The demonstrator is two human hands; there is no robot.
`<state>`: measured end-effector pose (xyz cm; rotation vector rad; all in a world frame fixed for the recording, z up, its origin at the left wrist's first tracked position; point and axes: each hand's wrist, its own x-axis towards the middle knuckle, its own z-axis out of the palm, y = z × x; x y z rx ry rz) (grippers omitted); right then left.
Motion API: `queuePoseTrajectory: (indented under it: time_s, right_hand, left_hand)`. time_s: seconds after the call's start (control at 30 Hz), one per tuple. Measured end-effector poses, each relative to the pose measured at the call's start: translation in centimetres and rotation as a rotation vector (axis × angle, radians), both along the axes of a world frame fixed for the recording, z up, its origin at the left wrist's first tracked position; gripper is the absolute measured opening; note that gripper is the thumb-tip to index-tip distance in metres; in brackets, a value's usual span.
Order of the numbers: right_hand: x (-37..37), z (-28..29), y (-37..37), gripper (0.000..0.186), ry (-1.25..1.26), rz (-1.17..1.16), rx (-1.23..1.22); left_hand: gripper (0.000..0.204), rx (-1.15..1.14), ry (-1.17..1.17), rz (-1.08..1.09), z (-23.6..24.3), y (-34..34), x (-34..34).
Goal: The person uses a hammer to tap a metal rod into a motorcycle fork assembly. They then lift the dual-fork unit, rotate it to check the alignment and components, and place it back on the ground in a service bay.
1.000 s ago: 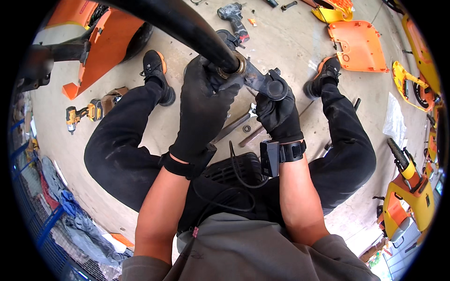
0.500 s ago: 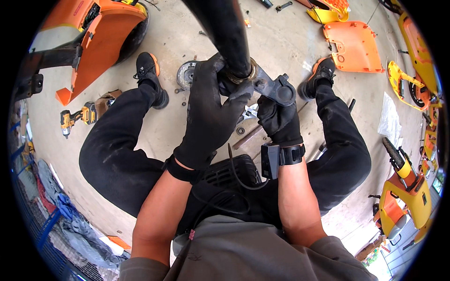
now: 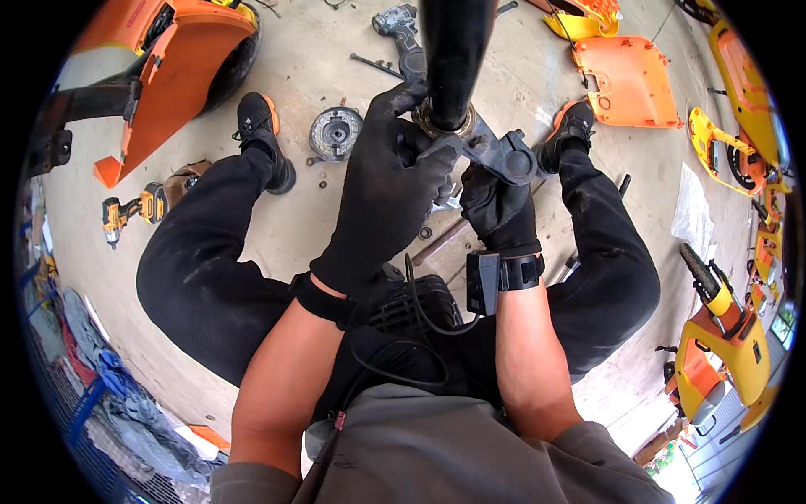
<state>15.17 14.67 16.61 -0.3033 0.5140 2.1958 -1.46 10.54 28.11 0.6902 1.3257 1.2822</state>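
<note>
A thick black tube (image 3: 457,59) comes down from the top of the view and ends at a brass-coloured ring (image 3: 462,126). Below the ring sits a dark metal clamp bracket (image 3: 508,160) with a round end pointing right. My left hand (image 3: 378,197), in a black glove, is wrapped around the left side of the tube's end and bracket. My gloved right hand (image 3: 499,210) grips the bracket from beneath its round end; its fingertips are partly hidden there. A shiny metal tool (image 3: 452,200) shows on the floor between my hands, mostly covered.
On the concrete lie a round hub part (image 3: 336,134), a grey power tool (image 3: 401,29), a small ring (image 3: 426,233) and a flat bar (image 3: 441,244). A yellow drill (image 3: 134,210) rests at left. Orange panels (image 3: 630,84) and a large orange vehicle body (image 3: 189,76) stand around.
The tube's upper part has swung right and now stands more upright. The hub part and grey power tool have come into fuller view. Both hands keep their hold on the bracket.
</note>
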Motion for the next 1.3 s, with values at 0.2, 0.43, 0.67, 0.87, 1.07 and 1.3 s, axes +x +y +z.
queuePoseTrajectory:
  time_s: [0.2,0.43,0.67,0.87,1.07,1.3]
  right_hand:
    - [0.6,-0.9,-0.2,0.03,0.177,0.028,-0.006]
    - [0.3,-0.8,0.1,0.032,0.14,-0.001,-0.009]
    - [0.1,-0.2,0.4,0.026,-0.076,-0.015,-0.019]
    - [-0.6,0.8,0.1,0.015,-0.196,-0.052,0.018]
    - [-0.5,0.5,-0.3,0.015,-0.365,-0.02,0.23]
    - [-0.4,-0.2,-0.1,0.018,-0.052,-0.03,0.036]
  left_hand:
    - [0.043,0.11,0.043,0.022,-0.4,0.1,0.8]
    - [0.048,0.132,0.093,0.0,-1.0,0.3,0.4]
    - [0.061,0.145,0.149,-0.002,-1.7,-0.1,0.9]
    - [0.056,0.179,0.244,-0.014,-2.7,0.1,0.5]
    - [0.057,0.105,0.158,-0.004,-1.6,0.2,0.6]
    - [0.053,0.083,0.272,0.008,-2.1,0.1,0.3]
